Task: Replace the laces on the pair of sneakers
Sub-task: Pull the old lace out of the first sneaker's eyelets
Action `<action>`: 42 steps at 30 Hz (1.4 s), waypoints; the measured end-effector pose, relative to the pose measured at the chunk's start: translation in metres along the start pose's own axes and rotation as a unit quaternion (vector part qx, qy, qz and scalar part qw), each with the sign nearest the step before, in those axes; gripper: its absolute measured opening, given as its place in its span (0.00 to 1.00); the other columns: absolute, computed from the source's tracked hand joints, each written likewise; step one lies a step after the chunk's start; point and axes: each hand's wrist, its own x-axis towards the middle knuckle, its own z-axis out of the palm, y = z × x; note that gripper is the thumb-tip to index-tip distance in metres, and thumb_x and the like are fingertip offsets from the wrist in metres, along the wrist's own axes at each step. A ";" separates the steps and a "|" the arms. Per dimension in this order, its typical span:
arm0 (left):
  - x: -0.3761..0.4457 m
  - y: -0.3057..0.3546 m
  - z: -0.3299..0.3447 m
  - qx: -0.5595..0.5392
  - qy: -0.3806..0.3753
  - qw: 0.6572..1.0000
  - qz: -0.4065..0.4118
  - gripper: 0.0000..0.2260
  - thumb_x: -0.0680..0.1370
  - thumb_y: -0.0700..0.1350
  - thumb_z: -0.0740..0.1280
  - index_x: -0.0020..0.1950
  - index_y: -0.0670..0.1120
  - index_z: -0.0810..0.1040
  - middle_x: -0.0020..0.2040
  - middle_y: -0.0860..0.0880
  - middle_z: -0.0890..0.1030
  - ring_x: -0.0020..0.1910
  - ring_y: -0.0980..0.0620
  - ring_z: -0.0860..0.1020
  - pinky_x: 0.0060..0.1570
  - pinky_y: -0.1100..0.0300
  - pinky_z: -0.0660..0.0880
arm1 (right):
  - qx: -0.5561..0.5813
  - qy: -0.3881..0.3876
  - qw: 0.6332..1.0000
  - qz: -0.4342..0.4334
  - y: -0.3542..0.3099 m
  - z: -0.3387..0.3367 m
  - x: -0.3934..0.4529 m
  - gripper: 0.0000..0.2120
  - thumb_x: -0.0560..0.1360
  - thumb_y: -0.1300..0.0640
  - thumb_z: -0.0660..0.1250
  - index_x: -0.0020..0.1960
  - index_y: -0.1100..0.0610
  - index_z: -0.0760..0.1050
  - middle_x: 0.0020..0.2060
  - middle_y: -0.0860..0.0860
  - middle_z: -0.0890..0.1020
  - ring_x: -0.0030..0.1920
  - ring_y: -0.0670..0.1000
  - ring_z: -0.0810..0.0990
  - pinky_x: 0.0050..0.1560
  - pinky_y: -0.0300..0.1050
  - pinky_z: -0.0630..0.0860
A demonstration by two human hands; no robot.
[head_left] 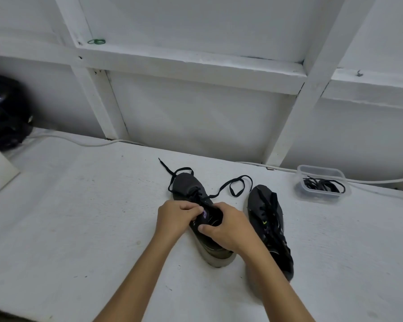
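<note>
Forearms: both of mine reach up from the bottom edge and meet over the nearer sneaker.
Left hand [176, 217]: fingers curled, pinching at the tongue of the left sneaker [203, 219], just by its purple mark.
Right hand [226, 228]: curled round the collar of the same shoe, thumb pressed on the near side of the opening.
Left sneaker: dark, lying on the white desk [79, 217], toe pointing away from me, pale sole showing at the heel.
Loose lace [236, 187]: black, partly threaded through this shoe; it loops out over the toe and trails onto the desk between the two shoes.
Right sneaker [269, 226]: just beside the first, to the right, toe away, black lace in its eyelets; neither hand touches it.
Plastic tub [321, 182]: clear, farther right by the wall, holding a tangle of black laces [322, 184].
Dark rounded object [6, 112]: far left edge; I cannot tell what it is.
White cable [84, 141]: runs along the foot of the wall.
</note>
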 end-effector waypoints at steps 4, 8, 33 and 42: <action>0.004 0.004 0.005 0.066 -0.007 0.998 0.010 0.03 0.74 0.45 0.73 0.42 0.51 0.86 0.37 0.56 0.85 0.40 0.61 0.82 0.42 0.65 0.78 | -0.019 0.011 1.000 0.014 -0.001 0.005 0.002 0.21 0.70 0.42 0.73 0.61 0.44 0.74 0.51 0.43 0.82 0.51 0.48 0.81 0.55 0.50 0.81; 0.015 0.014 -0.001 0.158 -0.022 0.986 0.042 0.05 0.77 0.44 0.68 0.42 0.50 0.80 0.40 0.55 0.81 0.40 0.60 0.79 0.36 0.67 0.74 | -0.050 0.016 0.998 0.021 -0.004 0.010 0.004 0.18 0.71 0.43 0.70 0.58 0.47 0.73 0.47 0.45 0.81 0.47 0.50 0.81 0.49 0.49 0.81; 0.013 -0.016 -0.003 0.052 0.022 0.995 0.079 0.04 0.76 0.50 0.74 0.43 0.56 0.80 0.40 0.56 0.82 0.40 0.64 0.78 0.37 0.75 0.72 | -0.059 0.073 0.995 0.015 0.001 0.021 0.005 0.16 0.74 0.39 0.68 0.55 0.47 0.73 0.44 0.43 0.79 0.45 0.49 0.76 0.37 0.42 0.69; 0.016 -0.019 -0.004 -0.073 0.011 0.997 -0.009 0.08 0.77 0.55 0.71 0.48 0.52 0.82 0.45 0.52 0.83 0.40 0.59 0.83 0.46 0.54 0.83 | -0.075 0.084 0.993 0.024 -0.003 0.024 0.006 0.16 0.75 0.39 0.67 0.56 0.49 0.73 0.47 0.44 0.79 0.47 0.50 0.77 0.42 0.45 0.71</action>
